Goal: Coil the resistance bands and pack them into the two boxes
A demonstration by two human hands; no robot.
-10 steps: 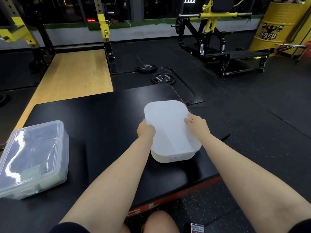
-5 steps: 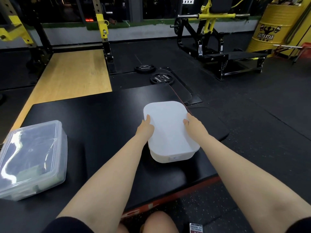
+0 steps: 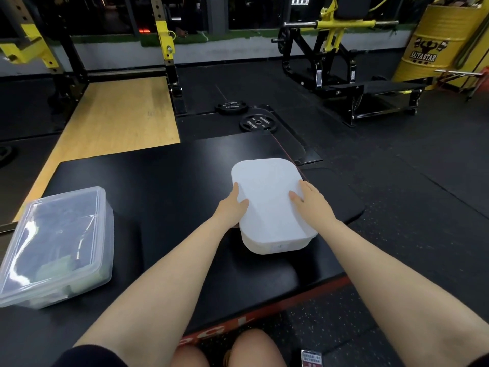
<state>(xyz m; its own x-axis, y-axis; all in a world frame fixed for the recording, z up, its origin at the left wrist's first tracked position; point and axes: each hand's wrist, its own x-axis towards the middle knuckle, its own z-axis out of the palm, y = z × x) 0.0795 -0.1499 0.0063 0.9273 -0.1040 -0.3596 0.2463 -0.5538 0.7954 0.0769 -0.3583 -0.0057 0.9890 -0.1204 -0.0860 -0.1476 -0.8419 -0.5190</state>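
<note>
A white box (image 3: 270, 207) with its white lid on stands on the black mat (image 3: 164, 181) in front of me. My left hand (image 3: 232, 206) lies on the lid's left edge, thumb on top, fingers flat. My right hand (image 3: 309, 200) presses flat on the lid's right side. A clear plastic box (image 3: 55, 242) with a closed lid stands at the left, with dark and pale green bands dimly visible inside. What the white box holds is hidden.
The black mat ends in a red-lettered front edge (image 3: 238, 321) near my knees. Beyond it lie a wooden platform (image 3: 113, 117), two weight plates (image 3: 258, 121), a rack upright (image 3: 166, 49), a black and yellow machine (image 3: 344, 62) and a yellow drum (image 3: 434, 43).
Both hands have slid further onto the white lid, from its side edges to flat on top. The boxes have stayed in place.
</note>
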